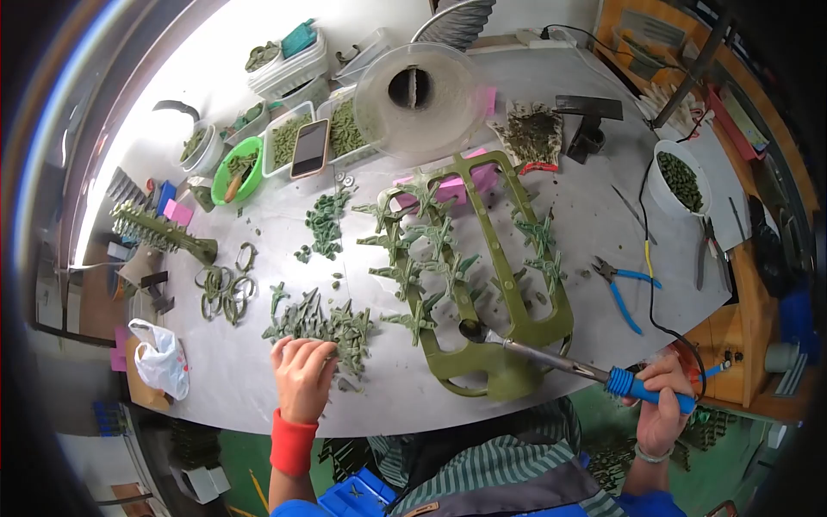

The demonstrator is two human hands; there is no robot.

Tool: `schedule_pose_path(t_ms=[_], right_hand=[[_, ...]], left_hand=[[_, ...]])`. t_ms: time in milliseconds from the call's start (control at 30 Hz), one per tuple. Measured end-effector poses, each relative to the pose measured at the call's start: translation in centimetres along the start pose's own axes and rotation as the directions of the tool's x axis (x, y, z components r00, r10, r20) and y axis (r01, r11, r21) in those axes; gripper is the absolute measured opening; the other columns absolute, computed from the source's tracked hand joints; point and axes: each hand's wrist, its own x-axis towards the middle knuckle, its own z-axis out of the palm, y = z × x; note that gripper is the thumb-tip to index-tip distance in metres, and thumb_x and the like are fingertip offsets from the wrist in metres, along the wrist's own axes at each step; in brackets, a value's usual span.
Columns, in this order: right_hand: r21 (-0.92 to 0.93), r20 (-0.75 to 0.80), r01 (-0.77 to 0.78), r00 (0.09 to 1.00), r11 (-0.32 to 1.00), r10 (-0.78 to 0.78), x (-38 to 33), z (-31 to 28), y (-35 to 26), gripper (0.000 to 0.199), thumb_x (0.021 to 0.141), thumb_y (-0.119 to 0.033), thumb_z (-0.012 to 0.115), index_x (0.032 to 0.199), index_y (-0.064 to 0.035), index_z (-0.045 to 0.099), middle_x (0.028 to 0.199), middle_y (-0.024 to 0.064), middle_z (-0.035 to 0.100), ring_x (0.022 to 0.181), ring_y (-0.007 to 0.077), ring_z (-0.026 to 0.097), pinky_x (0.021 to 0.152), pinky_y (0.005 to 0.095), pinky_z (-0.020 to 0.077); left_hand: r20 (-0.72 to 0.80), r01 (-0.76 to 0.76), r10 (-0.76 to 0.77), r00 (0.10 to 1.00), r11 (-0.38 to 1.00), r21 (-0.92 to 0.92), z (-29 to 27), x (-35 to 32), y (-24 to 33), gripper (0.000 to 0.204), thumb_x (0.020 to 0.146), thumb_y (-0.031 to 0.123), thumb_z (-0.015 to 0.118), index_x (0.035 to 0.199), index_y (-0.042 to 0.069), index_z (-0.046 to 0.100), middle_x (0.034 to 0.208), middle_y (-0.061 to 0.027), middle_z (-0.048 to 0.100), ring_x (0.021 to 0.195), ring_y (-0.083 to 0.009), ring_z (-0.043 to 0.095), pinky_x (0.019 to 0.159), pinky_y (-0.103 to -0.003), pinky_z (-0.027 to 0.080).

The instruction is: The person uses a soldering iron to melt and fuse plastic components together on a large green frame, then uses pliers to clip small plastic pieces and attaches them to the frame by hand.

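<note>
My right hand (660, 398) grips the blue handle of a soldering iron (564, 362). The iron's metal tip rests by a dark round spot at the lower part of a green wax-like frame (525, 332). Small pale-green figure-like pieces (452, 267) stick out in rows along the frame's bars. My left hand (303, 369), with a red band at its wrist, is closed at the near edge of a heap of grey-green figure pieces (310, 320). Its fingertips point down and are partly hidden, so what they hold, if anything, does not show.
Small green pieces (326, 226) and green rings (226, 295) lie further left. Cutting pliers (627, 289) are right of the frame. Behind it stand a clear round cover (448, 103), tubs, a green bowl (251, 191) and a phone (310, 148). The iron's black cord (652, 302) runs along the right.
</note>
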Motion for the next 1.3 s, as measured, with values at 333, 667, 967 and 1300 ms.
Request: schedule_pose_path(t_ms=[333, 667, 967, 1300], right_hand=[[-0.039, 0.035, 0.036, 0.999, 0.999, -0.035, -0.5, -0.3, -0.5, 0.014, 0.091, -0.008, 0.053, 0.088, 0.0032, 0.061, 0.094, 0.0196, 0.057, 0.076, 0.0225, 0.062, 0.056, 0.0355, 0.0631], [-0.078, 0.151, 0.119, 0.983, 0.990, -0.107, -0.3, -0.4, 0.6, 0.018, 0.091, -0.010, 0.053, 0.091, 0.0051, 0.063, 0.098, 0.0213, 0.059, 0.076, 0.0233, 0.064, 0.059, 0.0363, 0.0642], [0.032, 0.125, 0.100, 0.987, 0.994, -0.103, 0.1, 0.5, 2.1, 0.014, 0.090, -0.003, 0.058, 0.095, 0.0055, 0.067, 0.101, 0.0203, 0.061, 0.087, 0.0263, 0.067, 0.073, 0.0402, 0.0652], [0.053, 0.149, 0.118, 0.981, 0.992, -0.125, 0.9, 0.8, 2.7, 0.013, 0.087, 0.003, 0.059, 0.095, 0.0052, 0.068, 0.101, 0.0193, 0.063, 0.087, 0.0254, 0.068, 0.076, 0.0387, 0.0641]], left_hand=[[-0.152, -0.207, 0.197, 0.969, 0.977, -0.053, -2.4, 7.2, 8.8, 0.026, 0.073, 0.013, 0.079, 0.099, 0.013, 0.073, 0.092, 0.0021, 0.069, 0.094, -0.0182, 0.060, 0.106, -0.045, 0.033], [-0.164, -0.416, 0.412, 0.896, 0.909, 0.015, -0.1, 10.5, 10.6, 0.023, 0.073, 0.011, 0.075, 0.096, 0.013, 0.074, 0.092, 0.0034, 0.069, 0.095, -0.0174, 0.060, 0.105, -0.044, 0.033], [-0.084, -0.425, 0.426, 0.901, 0.905, 0.020, 0.4, 11.0, 10.6, 0.024, 0.078, 0.013, 0.076, 0.101, 0.016, 0.076, 0.091, 0.0038, 0.070, 0.094, -0.0185, 0.059, 0.105, -0.046, 0.034], [-0.060, -0.445, 0.446, 0.893, 0.895, 0.027, 0.8, 11.7, 10.3, 0.024, 0.077, 0.013, 0.076, 0.101, 0.016, 0.076, 0.089, 0.0042, 0.069, 0.094, -0.0173, 0.059, 0.107, -0.046, 0.033]])
